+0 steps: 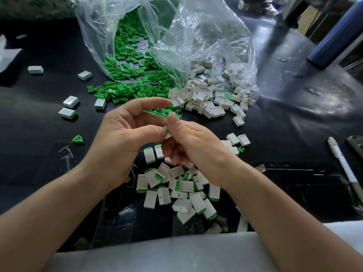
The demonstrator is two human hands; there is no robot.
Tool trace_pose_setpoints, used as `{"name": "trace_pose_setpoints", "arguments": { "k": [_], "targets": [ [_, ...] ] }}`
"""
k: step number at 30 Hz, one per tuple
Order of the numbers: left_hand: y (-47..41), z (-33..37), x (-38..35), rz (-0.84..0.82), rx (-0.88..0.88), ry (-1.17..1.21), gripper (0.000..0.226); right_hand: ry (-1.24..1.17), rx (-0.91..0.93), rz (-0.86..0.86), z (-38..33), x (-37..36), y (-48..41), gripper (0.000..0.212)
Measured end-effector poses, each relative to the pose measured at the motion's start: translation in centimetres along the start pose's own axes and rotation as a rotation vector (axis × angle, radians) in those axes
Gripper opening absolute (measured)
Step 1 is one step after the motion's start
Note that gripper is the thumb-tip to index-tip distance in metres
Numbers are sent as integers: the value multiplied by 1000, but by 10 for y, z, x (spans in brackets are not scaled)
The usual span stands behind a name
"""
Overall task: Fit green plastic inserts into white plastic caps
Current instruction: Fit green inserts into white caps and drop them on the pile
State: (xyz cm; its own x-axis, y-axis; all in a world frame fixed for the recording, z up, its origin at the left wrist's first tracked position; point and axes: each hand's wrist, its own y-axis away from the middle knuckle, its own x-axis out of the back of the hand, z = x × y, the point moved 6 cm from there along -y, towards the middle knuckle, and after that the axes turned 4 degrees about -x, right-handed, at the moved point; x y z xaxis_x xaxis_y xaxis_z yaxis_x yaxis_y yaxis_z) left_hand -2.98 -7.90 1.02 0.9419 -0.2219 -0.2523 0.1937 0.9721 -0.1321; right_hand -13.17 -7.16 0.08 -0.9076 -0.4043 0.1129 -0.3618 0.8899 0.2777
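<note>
Pinching a white cap in the left hand, seemingly pressing a green insert home with thumb and curled fingers of the right hand; held above the finished pile for dropping, loose inserts and empty caps spilled within easy reach.

green inserts: small fan-shaped pieces, loose heap spilling from clear bag | empty white caps: hollow boxes, heaped just right of the green heap | fitted caps: white, green ends showing, jumbled in nearer pile | held cap: green insert at its top, pinched between left hand and right hand
</note>
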Motion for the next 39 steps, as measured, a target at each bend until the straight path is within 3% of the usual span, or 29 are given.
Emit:
{"name": "trace_pose_setpoints", "arguments": {
  "k": [5,18,26,35,39],
  "targets": [
    [0,-3,-1,40,1,47,40,178,66,123,-2,1,-3,38],
    [1,-4,-1,60,14,79,41,352,125,192,-6,-2,-1,29],
    [1,-6,-1,48,37,127,40,329,146,216,-4,1,-2,33],
    [-1,-5,4,62,66,97,38,281,133,234,-8,14,-2,71],
    [-2,-6,6,105,92,53,47,256,133,383,-10,39,-2,57]
  ]
}}
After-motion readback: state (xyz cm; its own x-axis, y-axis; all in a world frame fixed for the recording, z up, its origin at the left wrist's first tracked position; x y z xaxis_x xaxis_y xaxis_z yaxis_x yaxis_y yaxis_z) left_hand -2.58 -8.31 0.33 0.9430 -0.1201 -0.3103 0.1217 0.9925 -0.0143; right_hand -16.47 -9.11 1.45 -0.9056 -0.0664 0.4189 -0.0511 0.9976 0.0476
